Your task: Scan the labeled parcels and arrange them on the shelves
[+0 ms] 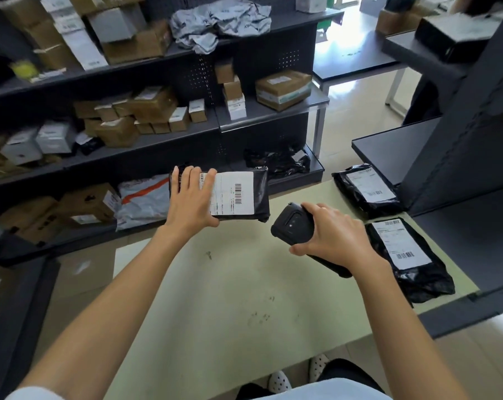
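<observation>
Both bare forearms extended forward. Left hand (191, 197) palm down, fingers spread and curled over a held item. Right hand (335, 236) gripping, thumb toward body.

Held parcel (238, 194): above table (215, 298) far edge, left of handheld scanner (295, 226).
Two parcels (365, 192) (406, 255): on table, right side, one behind the other.
Shelves (157, 140): behind table, boxes on every level.
</observation>
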The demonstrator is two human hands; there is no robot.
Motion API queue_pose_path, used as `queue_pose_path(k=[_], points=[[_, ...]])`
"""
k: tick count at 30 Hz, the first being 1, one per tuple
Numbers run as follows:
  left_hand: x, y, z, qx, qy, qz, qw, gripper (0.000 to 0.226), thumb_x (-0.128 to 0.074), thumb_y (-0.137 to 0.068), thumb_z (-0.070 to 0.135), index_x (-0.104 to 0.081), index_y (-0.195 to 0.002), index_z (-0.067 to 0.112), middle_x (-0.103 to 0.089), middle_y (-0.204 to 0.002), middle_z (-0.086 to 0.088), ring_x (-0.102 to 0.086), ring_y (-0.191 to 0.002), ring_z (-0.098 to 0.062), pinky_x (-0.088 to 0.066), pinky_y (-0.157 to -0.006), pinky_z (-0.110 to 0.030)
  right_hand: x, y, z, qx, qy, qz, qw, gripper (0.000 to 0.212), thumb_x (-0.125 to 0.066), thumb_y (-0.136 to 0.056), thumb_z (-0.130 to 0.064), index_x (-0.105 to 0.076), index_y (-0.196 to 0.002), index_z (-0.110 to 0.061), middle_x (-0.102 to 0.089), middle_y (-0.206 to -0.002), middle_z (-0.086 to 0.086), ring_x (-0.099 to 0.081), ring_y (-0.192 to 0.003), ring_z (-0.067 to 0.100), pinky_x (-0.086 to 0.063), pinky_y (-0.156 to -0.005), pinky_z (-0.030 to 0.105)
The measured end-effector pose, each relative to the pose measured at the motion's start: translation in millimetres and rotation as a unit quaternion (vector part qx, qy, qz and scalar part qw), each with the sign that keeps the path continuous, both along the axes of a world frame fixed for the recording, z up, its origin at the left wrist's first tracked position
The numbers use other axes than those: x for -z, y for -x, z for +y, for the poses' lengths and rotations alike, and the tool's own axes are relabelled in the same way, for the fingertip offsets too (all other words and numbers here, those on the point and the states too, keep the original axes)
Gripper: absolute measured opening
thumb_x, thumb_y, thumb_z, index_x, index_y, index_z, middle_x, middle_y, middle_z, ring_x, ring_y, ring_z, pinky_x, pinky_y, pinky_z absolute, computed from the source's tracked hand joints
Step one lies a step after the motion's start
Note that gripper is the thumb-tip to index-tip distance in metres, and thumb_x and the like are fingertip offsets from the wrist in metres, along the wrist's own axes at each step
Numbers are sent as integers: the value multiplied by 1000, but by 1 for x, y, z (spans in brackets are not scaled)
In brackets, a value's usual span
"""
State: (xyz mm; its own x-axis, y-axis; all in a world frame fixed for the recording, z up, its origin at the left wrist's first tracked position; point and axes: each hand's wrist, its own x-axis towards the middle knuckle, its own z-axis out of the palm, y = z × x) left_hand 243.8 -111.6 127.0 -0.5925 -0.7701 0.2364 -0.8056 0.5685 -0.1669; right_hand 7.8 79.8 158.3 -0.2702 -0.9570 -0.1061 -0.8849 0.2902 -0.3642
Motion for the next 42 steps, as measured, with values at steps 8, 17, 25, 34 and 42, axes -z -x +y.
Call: queue_pose_path(k=[8,17,25,34,42], points=[[28,53,7,56,-53,12,997,115,-84,-51,53,-28,-143,13,-38,-132,-16,-31,-130,-35,-2,-118,-51,12,20,29,64,-3,-44,997,84,-78,-68,-59,-42,-140,-33,-56,-124,-11,-58,-111,20,-40,-79,34],[70,179,52,192,-124,-11,973,119,-83,-48,56,-28,-145,15,-38,-134,-14,-30,-131,-33,-2,-119,-52,40,75,112,211,-29,-61,975,83,-76,-64,-62,-43,-135,-35,-55,-126,-11,-58,-111,21,-41,-76,36],[68,317,151,326,-128,-52,935,123,-81,-46,58,-25,-148,15,-36,-133,-13,-31,-129,-35,-6,-119,-51,37,138,221,332,-9,-79,940,93,-76,-63,-66,-41,-142,-33,-54,-135,-8,-58,-117,23,-51,-91,43],[71,477,328,459,-104,-65,880,121,-82,-44,58,-32,-145,13,-42,-132,-15,-38,-128,-36,-12,-116,-55,29,237,413,461,-10,-95,882,91,-82,-62,-60,-44,-140,-31,-55,-131,-9,-58,-115,23,-50,-90,42],[66,620,491,540,-97,-43,835,116,-81,-45,55,-37,-143,10,-46,-129,-17,-40,-125,-37,-15,-116,-56,18,336,568,550,30,-86,830,82,-83,-62,-53,-48,-133,-32,-56,-124,-10,-60,-110,25,-51,-89,43]])
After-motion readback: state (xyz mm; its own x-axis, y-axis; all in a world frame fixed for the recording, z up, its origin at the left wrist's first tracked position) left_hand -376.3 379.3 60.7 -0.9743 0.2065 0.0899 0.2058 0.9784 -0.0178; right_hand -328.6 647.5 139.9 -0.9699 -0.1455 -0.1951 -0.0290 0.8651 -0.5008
